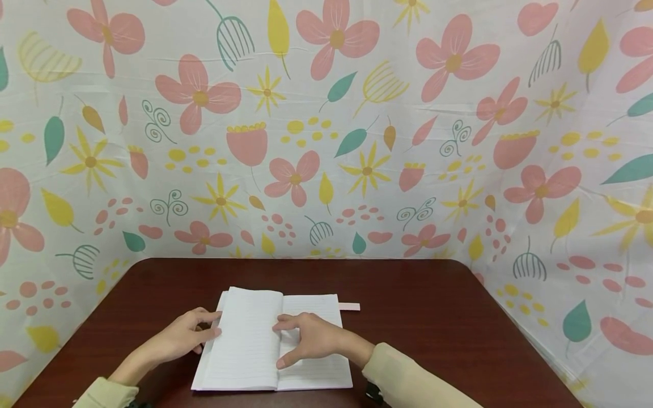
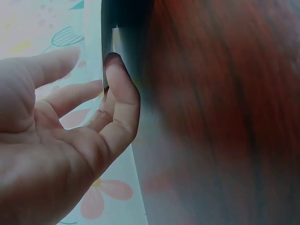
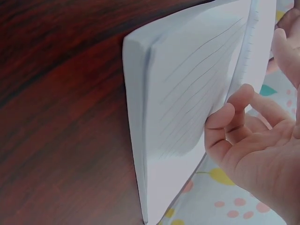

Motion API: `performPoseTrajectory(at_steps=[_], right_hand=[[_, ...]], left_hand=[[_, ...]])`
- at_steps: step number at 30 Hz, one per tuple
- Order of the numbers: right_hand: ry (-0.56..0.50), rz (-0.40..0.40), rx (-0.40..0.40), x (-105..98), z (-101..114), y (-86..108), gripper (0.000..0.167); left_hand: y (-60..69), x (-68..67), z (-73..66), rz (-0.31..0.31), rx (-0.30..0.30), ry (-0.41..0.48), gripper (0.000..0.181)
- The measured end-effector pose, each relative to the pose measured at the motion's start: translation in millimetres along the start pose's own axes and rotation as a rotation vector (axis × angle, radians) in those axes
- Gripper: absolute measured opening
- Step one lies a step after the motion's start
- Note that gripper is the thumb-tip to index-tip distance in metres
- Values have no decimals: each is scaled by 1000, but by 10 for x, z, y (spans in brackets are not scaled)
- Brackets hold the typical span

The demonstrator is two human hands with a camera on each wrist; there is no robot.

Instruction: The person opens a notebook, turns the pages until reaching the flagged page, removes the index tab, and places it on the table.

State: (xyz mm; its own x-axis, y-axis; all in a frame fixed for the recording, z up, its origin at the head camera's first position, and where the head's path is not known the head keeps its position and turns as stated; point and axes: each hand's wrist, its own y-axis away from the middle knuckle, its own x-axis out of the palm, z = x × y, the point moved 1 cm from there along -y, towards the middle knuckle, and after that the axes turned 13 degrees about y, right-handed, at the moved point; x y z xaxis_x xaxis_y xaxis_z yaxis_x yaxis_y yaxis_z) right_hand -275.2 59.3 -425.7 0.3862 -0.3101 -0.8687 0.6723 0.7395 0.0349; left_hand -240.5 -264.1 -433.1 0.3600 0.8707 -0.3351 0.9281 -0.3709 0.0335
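Note:
An open notebook (image 1: 245, 345) with lined white pages lies on the table. At its left edge is my left hand (image 1: 181, 335), index finger and thumb on the page side. In the left wrist view, other fingers of the left hand (image 2: 84, 122) curl behind that edge, so the edge sits between them. Over the centre fold is my right hand (image 1: 313, 341), thumb and index finger spread apart, their tips near the fold. The right wrist view shows the right hand (image 3: 253, 136) with fingertips touching the notebook (image 3: 201, 89) near the fold.
A dark reddish-brown table (image 1: 433, 334) supports the notebook. A pale pink strip (image 1: 350, 306) sticks out from the notebook's right side. Behind and beside the table hangs a white floral curtain (image 1: 326, 226). Beige sleeves (image 1: 408, 374) cover both forearms.

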Motion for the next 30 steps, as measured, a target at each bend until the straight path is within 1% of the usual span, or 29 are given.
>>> performPoseTrajectory(at_steps=[3, 5, 9, 13, 19, 24, 30], right_hand=[[0, -1, 4, 3, 4, 3, 66], [3, -3, 3, 4, 5, 6, 66], [-3, -1, 0, -1, 1, 18, 66], [-32, 2, -1, -26, -9, 57, 66], [-63, -5, 33, -43, -73, 164, 65], [-52, -44, 21, -80, -189, 270, 62], [-50, -80, 24, -162, -328, 450, 62]], left_hand=[[4, 6, 13, -4, -7, -13, 69], [2, 12, 17, -9, 0, -27, 73], [-1, 24, 8, -19, 5, -43, 75], [5, 35, -6, -18, 7, -38, 75], [7, 46, 4, -23, 16, -42, 77], [2, 46, 14, -38, 11, -60, 80], [0, 40, 11, -43, 2, -66, 85]])
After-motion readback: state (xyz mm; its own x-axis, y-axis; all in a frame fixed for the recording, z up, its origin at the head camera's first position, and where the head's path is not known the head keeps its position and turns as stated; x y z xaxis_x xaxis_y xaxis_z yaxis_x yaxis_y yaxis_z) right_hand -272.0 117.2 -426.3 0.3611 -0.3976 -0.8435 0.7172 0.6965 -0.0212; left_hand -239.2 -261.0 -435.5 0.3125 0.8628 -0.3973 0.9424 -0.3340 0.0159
